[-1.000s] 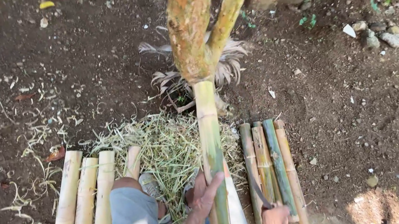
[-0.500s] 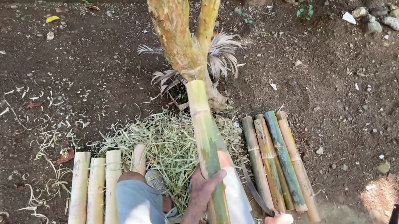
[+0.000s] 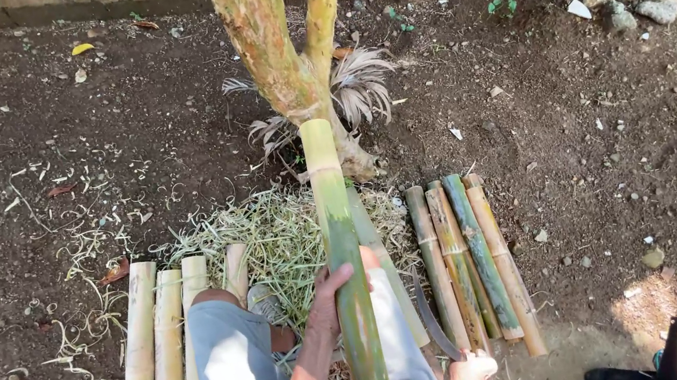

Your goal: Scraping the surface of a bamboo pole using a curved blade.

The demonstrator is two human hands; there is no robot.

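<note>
Green bamboo pole (image 3: 344, 263) lies over my lap w/ far end against the tree (image 3: 277, 52). Looks stiff, heavy, slick-skinned; I'd grip mid-shaft. Left hand (image 3: 327, 299) wraps it, fingers closed round. Right hand (image 3: 470, 373), right of the pole, is clenched on a curved knife (image 3: 433, 324) handle.

The green bamboo pole (image 3: 349, 290) gripped by the left hand (image 3: 327, 299) has a smooth, slightly glossy skin with pale rings at its joints, while the peeled bamboo lengths (image 3: 163, 341) at the left edge of the soil patch look dry, pale and matt. The curved blade (image 3: 435, 326) above the right hand (image 3: 470, 375) is dark, dull metal, and the shavings (image 3: 272, 234) are fibrous, straw-like strips. The ground (image 3: 605, 124) is dark, crumbly earth, the tree trunk (image 3: 267, 45) rough and mottled, the trousers (image 3: 235, 366) soft grey cloth.
</note>
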